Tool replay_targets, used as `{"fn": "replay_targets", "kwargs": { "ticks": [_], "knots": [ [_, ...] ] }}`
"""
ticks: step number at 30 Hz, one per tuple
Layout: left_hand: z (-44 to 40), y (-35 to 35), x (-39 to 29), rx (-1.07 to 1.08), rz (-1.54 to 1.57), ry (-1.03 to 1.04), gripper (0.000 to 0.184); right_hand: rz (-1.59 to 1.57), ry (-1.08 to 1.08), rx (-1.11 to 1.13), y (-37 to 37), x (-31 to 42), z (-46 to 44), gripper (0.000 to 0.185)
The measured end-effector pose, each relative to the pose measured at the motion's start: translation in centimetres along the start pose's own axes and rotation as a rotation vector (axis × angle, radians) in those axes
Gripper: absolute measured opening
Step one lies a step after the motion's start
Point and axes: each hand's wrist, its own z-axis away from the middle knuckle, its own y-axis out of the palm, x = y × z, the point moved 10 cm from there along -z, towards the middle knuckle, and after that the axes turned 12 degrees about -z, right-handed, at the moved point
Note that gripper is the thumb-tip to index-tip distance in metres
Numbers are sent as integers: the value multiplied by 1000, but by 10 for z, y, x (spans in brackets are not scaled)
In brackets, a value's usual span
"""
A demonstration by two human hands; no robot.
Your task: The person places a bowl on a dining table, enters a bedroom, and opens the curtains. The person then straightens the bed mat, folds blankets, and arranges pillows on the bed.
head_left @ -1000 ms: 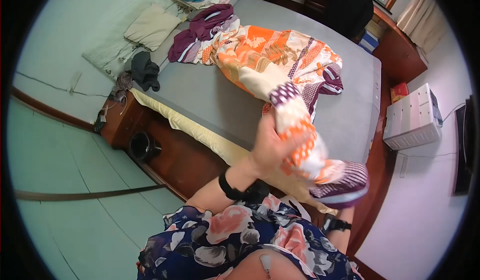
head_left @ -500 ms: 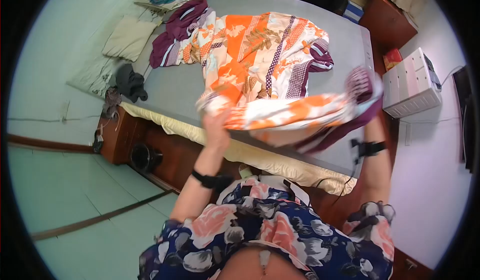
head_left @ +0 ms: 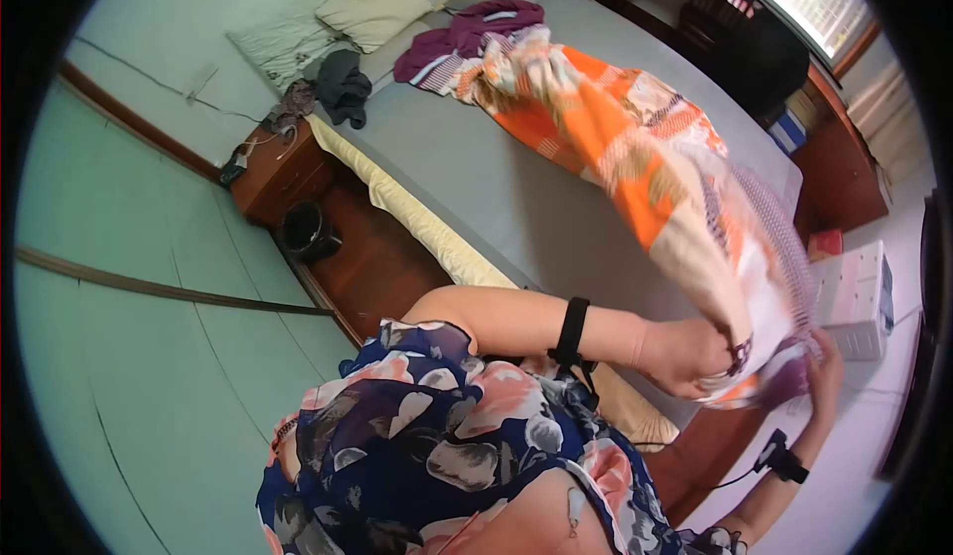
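A large thin bed cover (head_left: pixel 645 178), patterned in orange, white and purple, stretches from the far side of the bed toward me, its near part lifted and twisted. My left hand (head_left: pixel 690 356) is closed on its near edge, my arm reaching across my body. Just to the right, my right hand (head_left: pixel 824 366) grips a purple-edged corner of the same cover, partly blurred by motion. The far end lies bunched on the bed near a heap of purple cloth (head_left: pixel 467 39).
The grey mattress (head_left: pixel 427 158) has a yellow frilled edge (head_left: pixel 397 193). Pillows (head_left: pixel 372 9) and a dark garment (head_left: pixel 342 88) lie at the left. A nightstand (head_left: pixel 278 173) and black bin (head_left: pixel 310 231) stand beside the bed. White drawers (head_left: pixel 849 302) are at the right.
My view has turned. Both hands have moved right and closer together, my left hand crossing over. The cover, spread flatter before, is now pulled toward me and off the bed's near middle.
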Motion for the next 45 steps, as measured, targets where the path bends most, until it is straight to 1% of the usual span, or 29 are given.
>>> {"fn": "replay_targets", "kwargs": {
  "ticks": [3, 5, 7, 8, 10, 13, 15, 16, 17, 18, 19, 20, 22, 24, 25, 26, 27, 28, 29, 30, 33, 36, 37, 39, 40, 41, 43, 44, 45],
  "knots": [
    [23, 33, 23, 242, -16, -130, 26, -916, 122, 77, 71, 102, -50, 36],
    [43, 41, 37, 275, -59, -200, 25, -1091, 131, 309, 168, 128, -84, 44],
    [83, 74, 58, 561, -101, -294, 23, -1070, 85, 570, 283, 171, -108, 57],
    [93, 76, 54, 538, -46, -236, 24, -888, 246, 719, 289, 237, -107, 69],
    [115, 74, 57, 578, -10, -253, 26, -629, 41, 669, 397, 245, -127, 72],
    [145, 45, 88, 625, 45, -269, 35, -394, -249, 530, 467, 265, -144, 52],
    [173, 0, 113, 744, 192, -418, 39, -369, -160, 697, 500, 273, -154, 22],
    [195, -23, 127, 868, 359, -555, 43, -484, -76, 480, 510, 244, -185, 14],
    [218, -45, 146, 791, 558, -581, 46, -595, 16, 264, 520, 211, -211, 9],
    [235, -87, 172, 472, 769, -720, 36, -911, 89, 291, 472, 240, -225, 7],
    [276, -126, 216, 363, 740, -998, 26, -1089, 149, 170, 407, 268, -229, 8],
    [328, -157, 260, 103, 827, -1252, 25, -1231, 28, 58, 358, 299, -237, 8],
    [393, -248, 312, -19, 529, -1476, 55, -1293, 63, 229, 293, 374, -225, 4],
    [443, -298, 345, -131, 631, -1691, 85, -1150, -145, 304, 269, 432, -201, 10],
    [464, -308, 366, -264, 692, -1781, 92, -1279, -218, 512, 260, 485, -187, 21],
    [474, -311, 393, -245, 705, -1779, 92, -1381, -300, 806, 256, 525, -170, 28],
    [472, -312, 422, -467, 906, -1649, 94, -1441, -412, 994, 246, 560, -160, 34],
    [453, -328, 431, -681, 1100, -1500, 95, -1529, -396, 1130, 244, 569, -146, 31],
    [449, -331, 433, -772, 1238, -1535, 92, -1408, -332, 1181, 249, 571, -143, 17],
    [446, -329, 460, -919, 1419, -1326, 81, -1271, -221, 1127, 250, 568, -143, 9],
    [505, -318, 504, -1205, 1248, -1430, 55, -856, 277, 896, 258, 517, -134, 25],
    [543, -367, 484, -1547, 826, -1467, 49, -707, 517, 576, 278, 421, -128, 15],
    [525, -402, 471, -1443, 676, -1429, 42, -639, 573, 526, 290, 386, -127, 15],
    [448, -454, 424, -1257, 446, -1302, 34, -362, 446, 574, 330, 337, -134, 14],
    [403, -474, 402, -1021, 232, -1259, 34, -155, 280, 634, 355, 339, -148, 12],
    [365, -482, 383, -784, 24, -1202, 34, -306, 216, 498, 367, 343, -171, 14],
    [304, -467, 348, -477, -278, -851, 30, -664, 84, 206, 390, 359, -240, 31],
    [272, -445, 317, -293, -343, -617, 24, -1059, 267, 113, 383, 405, -283, 34],
    [246, -419, 281, -134, -368, -367, 19, -1192, 272, 81, 387, 440, -320, 34]
  ]
}}
